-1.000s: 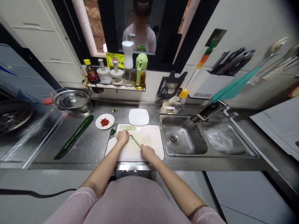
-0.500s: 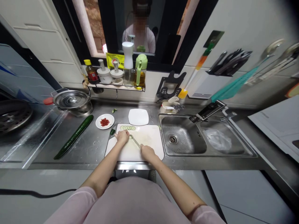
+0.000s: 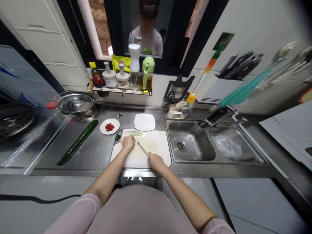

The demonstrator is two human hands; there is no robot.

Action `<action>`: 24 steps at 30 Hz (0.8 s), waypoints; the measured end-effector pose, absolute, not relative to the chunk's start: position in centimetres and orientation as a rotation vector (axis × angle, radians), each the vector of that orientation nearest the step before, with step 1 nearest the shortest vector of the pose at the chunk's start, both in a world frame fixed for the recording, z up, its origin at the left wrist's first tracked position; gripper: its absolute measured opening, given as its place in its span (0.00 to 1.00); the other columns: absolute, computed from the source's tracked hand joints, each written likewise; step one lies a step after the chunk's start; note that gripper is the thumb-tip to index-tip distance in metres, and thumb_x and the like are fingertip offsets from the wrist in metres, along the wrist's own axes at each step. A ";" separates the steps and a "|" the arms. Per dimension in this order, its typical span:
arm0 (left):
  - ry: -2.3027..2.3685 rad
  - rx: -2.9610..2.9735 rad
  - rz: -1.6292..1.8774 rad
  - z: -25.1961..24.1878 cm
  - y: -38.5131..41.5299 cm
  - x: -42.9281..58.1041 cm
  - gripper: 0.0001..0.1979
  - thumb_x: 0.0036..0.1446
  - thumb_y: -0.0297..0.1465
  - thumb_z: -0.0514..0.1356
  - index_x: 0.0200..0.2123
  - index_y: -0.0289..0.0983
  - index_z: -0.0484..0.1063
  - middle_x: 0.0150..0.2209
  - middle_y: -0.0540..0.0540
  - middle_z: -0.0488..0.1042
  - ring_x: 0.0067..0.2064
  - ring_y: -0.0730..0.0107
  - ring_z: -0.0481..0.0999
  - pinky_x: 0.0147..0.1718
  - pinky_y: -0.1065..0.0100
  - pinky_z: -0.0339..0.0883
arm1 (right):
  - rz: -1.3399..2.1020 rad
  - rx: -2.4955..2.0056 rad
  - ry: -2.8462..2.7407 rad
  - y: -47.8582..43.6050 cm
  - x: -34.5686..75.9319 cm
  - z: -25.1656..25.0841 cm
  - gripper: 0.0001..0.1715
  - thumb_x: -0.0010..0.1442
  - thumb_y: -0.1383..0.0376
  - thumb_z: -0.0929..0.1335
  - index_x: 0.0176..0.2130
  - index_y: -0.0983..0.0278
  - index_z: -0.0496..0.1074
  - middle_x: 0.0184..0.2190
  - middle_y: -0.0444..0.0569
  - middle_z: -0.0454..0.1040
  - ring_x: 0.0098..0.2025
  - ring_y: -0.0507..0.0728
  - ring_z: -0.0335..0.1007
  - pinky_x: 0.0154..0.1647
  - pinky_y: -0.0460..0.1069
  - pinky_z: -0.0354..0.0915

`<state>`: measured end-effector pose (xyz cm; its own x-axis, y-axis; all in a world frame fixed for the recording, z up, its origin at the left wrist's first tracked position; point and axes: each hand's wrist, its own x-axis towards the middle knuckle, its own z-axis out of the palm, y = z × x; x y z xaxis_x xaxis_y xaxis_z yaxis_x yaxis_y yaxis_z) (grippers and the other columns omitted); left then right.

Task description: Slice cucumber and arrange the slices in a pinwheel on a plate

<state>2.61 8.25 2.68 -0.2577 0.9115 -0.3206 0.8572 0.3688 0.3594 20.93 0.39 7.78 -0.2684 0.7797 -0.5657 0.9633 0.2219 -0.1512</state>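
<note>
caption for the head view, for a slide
Left hand steadies cucumber on white cutting board; right hand slices with knife

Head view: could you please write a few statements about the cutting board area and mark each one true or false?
1. The right hand holds a knife over the white cutting board. True.
2. The whole cucumber lies on the board. False: it lies on the counter, left of the board.
3. A row of cucumber slices lies along the board's far edge. True.
4. The small round plate holds green slices. False: it holds red bits.
5. The left hand covers a cucumber piece beside the blade. True.
</note>
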 end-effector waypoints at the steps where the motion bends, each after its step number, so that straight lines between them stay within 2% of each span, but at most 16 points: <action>1: 2.165 1.529 0.154 2.6 8.3 2.6 0.11 0.57 0.33 0.52 0.33 0.43 0.75 0.42 0.42 0.78 0.51 0.51 0.69 0.46 0.53 0.52 | -0.688 1.616 2.130 0.3 21.0 7.8 0.21 0.60 0.74 0.58 0.51 0.67 0.65 0.43 0.62 0.76 0.48 0.63 0.73 0.42 0.52 0.66; 24: 2.182 1.549 0.146 3.0 8.0 2.8 0.13 0.58 0.33 0.50 0.35 0.42 0.74 0.41 0.41 0.78 0.51 0.51 0.69 0.46 0.53 0.52 | -0.720 1.633 2.147 0.5 21.5 8.4 0.18 0.62 0.71 0.57 0.49 0.67 0.67 0.43 0.61 0.76 0.47 0.62 0.72 0.41 0.51 0.63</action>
